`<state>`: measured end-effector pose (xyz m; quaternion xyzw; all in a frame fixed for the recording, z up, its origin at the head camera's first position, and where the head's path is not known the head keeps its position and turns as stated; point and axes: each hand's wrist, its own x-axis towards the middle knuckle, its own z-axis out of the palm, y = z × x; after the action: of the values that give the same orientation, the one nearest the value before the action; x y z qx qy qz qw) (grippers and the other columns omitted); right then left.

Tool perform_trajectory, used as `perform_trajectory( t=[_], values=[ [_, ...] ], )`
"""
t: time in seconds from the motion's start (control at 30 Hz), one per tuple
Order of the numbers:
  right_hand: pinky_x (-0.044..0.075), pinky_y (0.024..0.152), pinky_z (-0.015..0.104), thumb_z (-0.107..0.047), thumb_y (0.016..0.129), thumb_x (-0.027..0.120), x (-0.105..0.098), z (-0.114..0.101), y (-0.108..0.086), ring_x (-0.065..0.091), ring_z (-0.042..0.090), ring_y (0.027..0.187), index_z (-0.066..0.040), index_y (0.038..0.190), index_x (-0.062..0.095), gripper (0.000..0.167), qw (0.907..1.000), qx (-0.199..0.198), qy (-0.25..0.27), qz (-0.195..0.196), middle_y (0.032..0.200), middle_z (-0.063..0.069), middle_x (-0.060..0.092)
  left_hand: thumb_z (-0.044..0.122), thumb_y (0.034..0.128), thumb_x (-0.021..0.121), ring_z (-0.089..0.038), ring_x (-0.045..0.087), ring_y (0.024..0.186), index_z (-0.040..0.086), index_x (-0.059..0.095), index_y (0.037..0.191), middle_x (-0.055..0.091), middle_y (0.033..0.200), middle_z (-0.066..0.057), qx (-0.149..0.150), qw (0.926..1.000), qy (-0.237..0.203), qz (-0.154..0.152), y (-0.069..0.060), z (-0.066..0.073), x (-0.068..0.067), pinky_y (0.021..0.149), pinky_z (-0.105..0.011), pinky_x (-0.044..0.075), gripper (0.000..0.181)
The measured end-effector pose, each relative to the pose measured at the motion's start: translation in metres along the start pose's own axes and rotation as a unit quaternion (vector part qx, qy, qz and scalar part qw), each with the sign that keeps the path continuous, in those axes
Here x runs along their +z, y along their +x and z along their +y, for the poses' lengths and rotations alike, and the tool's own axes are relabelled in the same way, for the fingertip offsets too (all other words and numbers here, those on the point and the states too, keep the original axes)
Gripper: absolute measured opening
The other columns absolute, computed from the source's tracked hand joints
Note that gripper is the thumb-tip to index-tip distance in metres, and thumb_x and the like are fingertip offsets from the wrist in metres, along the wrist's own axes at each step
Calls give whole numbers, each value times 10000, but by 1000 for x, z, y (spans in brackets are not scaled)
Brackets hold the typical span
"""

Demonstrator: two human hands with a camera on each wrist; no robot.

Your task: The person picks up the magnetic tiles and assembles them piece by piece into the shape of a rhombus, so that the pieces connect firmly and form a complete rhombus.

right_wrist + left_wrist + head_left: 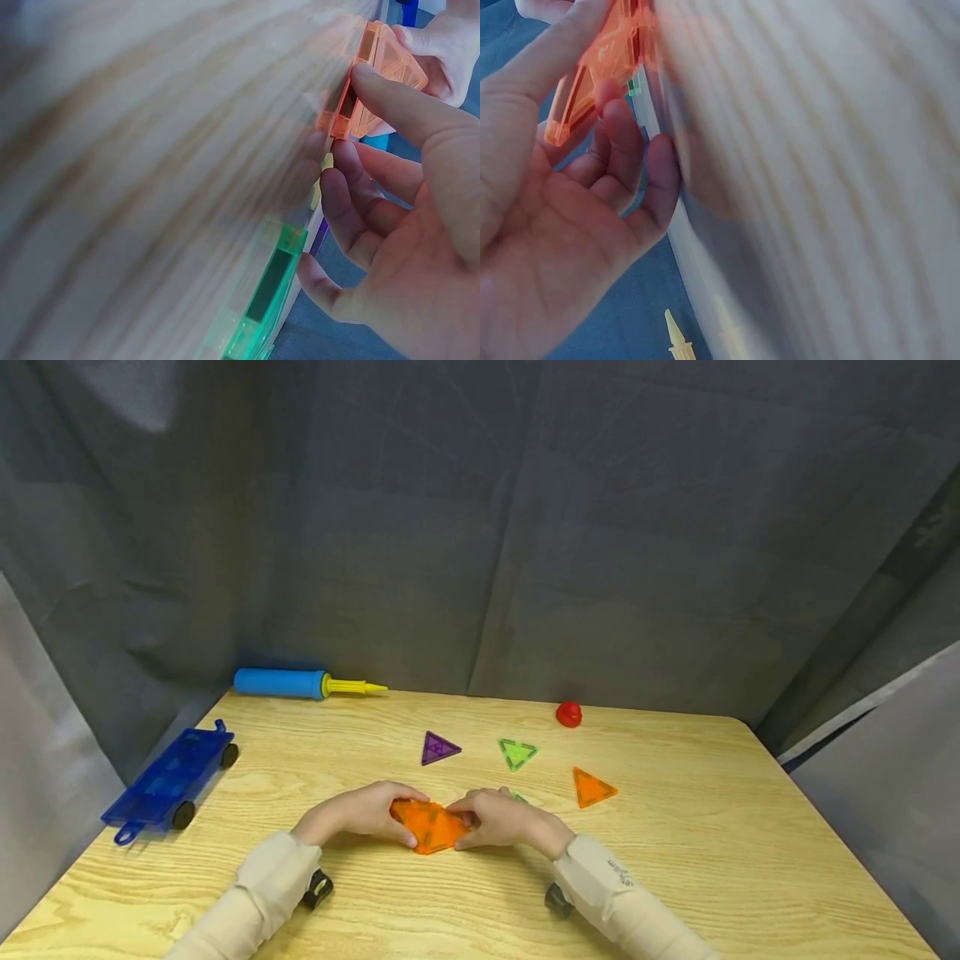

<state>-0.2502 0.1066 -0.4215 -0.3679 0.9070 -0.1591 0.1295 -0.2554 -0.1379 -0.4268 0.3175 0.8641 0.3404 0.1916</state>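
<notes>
Step in hand looks like lining up or joining edges: left hand [372, 811] pinches an orange translucent-plastic triangular-tile piece [431, 828] at its 9 o'clock, right hand [501, 820] pinches it at 3 o'clock, piece low between them over the pale wood-grain surface [420, 918], contact can't tell, tile count unclear. Next move seems to call for a light, even pinch from both hands so the edges match up. Loose around it, not held: purple translucent-plastic triangle [437, 748] at 12 o'clock, light-green translucent-plastic triangle [517, 752] near 2 o'clock, lone orange plastic triangle [592, 788] toward 3 o'clock.
</notes>
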Motion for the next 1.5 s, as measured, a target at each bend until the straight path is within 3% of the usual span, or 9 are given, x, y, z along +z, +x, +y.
perform_trajectory(
  t=[0.7,1.0,1.5],
  values=[
    [237,653,273,-299,815,756,-1,-3,1,405,52,699,-67,1235,635,495,10000,5,87,42,775,-78,503,233,763,808,-116,544,888,-26,570,1272,619,1162,-96,13,9997,-211,141,-2,3,-1,768,-237,484,619],
    [235,650,274,-291,815,756,-2,-4,1,402,55,694,-61,1231,638,490,9999,-34,140,44,778,-75,509,260,767,803,-101,465,720,-27,567,1278,551,860,12,75,9997,-163,158,-2,5,-2,642,-211,423,632],
    [233,653,272,-298,827,745,-2,-4,1,397,60,697,-69,1250,626,496,9999,-30,122,-13,787,-78,503,249,784,791,-129,498,781,-21,569,1281,589,953,-11,53,9996,-227,164,-3,7,-2,688,-233,452,608]
  ],
)
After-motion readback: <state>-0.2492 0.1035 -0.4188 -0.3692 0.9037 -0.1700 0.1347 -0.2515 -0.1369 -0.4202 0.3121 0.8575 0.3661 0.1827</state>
